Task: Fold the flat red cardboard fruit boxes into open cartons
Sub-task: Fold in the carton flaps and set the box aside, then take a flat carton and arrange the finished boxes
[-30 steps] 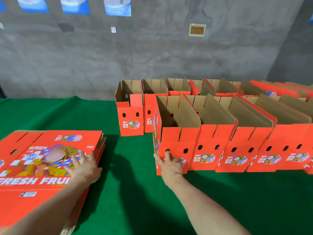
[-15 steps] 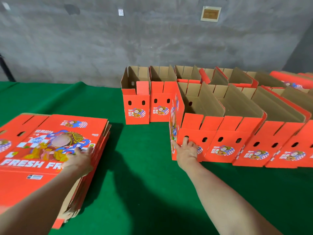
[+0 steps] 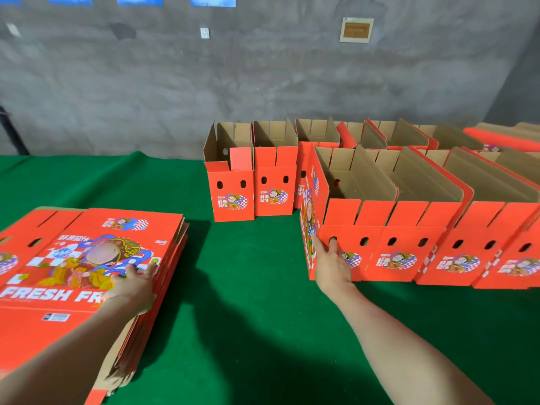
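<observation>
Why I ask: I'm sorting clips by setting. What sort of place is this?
Probably a packing workshop or storeroom: a stack of flat red fruit boxes lies on a green-covered table, rows of folded open cartons stand beside it, and the wall behind is bare grey concrete.

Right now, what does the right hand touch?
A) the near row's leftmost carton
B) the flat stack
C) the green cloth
A: the right hand lies with straight fingers against the front of the near row's leftmost carton; the left hand rests on the flat stack.
</observation>
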`<action>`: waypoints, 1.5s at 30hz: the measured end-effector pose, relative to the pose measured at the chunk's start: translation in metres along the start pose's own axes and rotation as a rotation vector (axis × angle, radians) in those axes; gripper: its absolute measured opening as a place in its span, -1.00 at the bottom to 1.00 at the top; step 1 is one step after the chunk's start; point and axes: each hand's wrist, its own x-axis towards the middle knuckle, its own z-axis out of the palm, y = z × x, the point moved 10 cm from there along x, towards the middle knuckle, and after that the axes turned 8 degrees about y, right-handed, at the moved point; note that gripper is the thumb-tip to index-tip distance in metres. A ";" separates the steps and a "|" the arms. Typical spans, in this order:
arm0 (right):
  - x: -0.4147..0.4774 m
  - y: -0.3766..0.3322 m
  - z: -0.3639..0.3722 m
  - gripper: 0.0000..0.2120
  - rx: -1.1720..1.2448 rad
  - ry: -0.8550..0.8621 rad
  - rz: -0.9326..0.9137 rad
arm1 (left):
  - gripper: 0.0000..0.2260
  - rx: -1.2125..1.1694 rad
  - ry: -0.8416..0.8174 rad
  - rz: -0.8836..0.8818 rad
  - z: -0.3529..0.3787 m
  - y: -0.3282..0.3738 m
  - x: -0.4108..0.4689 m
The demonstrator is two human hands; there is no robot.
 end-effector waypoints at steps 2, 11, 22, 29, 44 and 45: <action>-0.002 -0.001 -0.015 -0.27 0.049 0.116 -0.022 | -0.32 0.015 0.000 0.007 0.002 0.000 0.002; 0.016 -0.023 -0.060 -0.04 -0.172 0.302 -0.062 | -0.33 -0.049 0.002 0.014 -0.004 -0.004 -0.001; -0.051 -0.106 -0.088 -0.46 0.300 0.406 -0.339 | -0.76 -0.080 0.260 0.014 -0.041 -0.023 -0.032; -0.114 -0.190 -0.003 -0.62 0.424 -0.140 -0.379 | -0.37 -0.197 0.136 0.129 -0.004 -0.021 -0.051; -0.161 -0.218 0.066 -0.76 0.749 -0.574 0.039 | -0.67 -0.529 0.320 0.315 -0.002 -0.033 -0.109; -0.163 -0.216 0.069 -0.77 0.900 -0.601 0.169 | -0.70 -0.623 0.330 0.311 -0.008 -0.036 -0.114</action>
